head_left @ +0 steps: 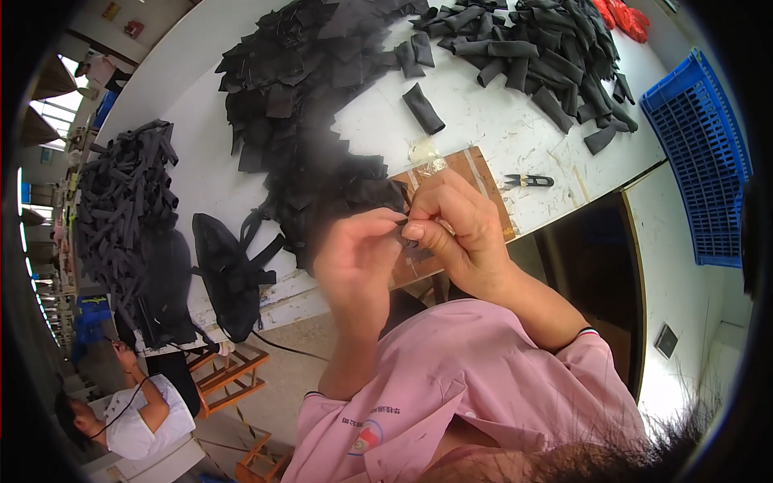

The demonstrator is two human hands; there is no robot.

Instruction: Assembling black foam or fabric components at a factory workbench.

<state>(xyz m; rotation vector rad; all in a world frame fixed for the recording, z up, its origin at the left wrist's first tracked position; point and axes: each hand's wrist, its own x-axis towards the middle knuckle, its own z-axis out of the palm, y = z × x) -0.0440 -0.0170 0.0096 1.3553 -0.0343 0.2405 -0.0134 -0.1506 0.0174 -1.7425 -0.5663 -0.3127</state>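
Observation:
My left hand (358,253) and my right hand (463,229) meet above the near edge of the white table. Both are closed in a pinch, thumbs and fingertips nearly touching, on a small black fabric piece (409,240) that is mostly hidden by the fingers. Under the hands lies a brown board (483,173) with strips of clear tape. Just beyond my left hand spreads a large heap of flat black fabric pieces (282,97). A pair of black thread snips (529,181) rests right of the board.
Black fabric tubes (547,56) are piled at the far right, with a single tube (423,109) apart. More black strips (125,201) and a black strapped item (225,274) lie left. A blue plastic crate (700,153) stands right. Another person (145,410) sits at lower left near a wooden stool (229,378).

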